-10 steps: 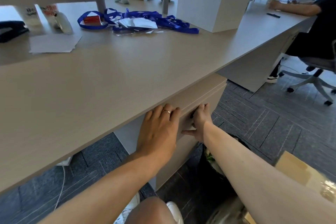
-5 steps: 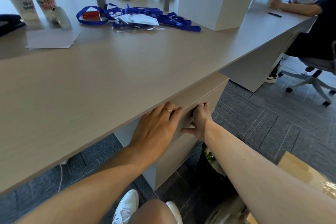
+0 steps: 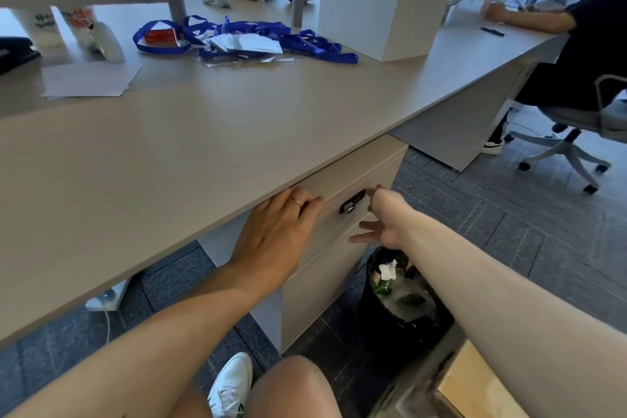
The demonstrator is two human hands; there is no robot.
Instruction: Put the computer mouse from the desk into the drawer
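The top drawer (image 3: 342,224) of the cabinet under the desk (image 3: 210,132) is closed, and a black lock (image 3: 353,205) shows on its front. My left hand (image 3: 274,234), wearing a ring, lies flat against the drawer front just below the desk edge and holds nothing. My right hand (image 3: 380,217) hovers just right of the lock with its fingers spread and empty. A pale rounded object (image 3: 110,44), possibly the mouse, lies far back on the left of the desk, well away from both hands.
Blue lanyards with cards (image 3: 244,41), a sheet of paper (image 3: 90,80) and stacked white boxes (image 3: 383,0) sit on the desk. A black waste bin (image 3: 400,295) stands beside the cabinet and a cardboard box (image 3: 475,387) at lower right. A person on an office chair (image 3: 570,139) sits to the right.
My right hand has come off the drawer front and spread its fingers, uncovering the black lock. My left hand stays flat on the drawer. The drawer remains closed.
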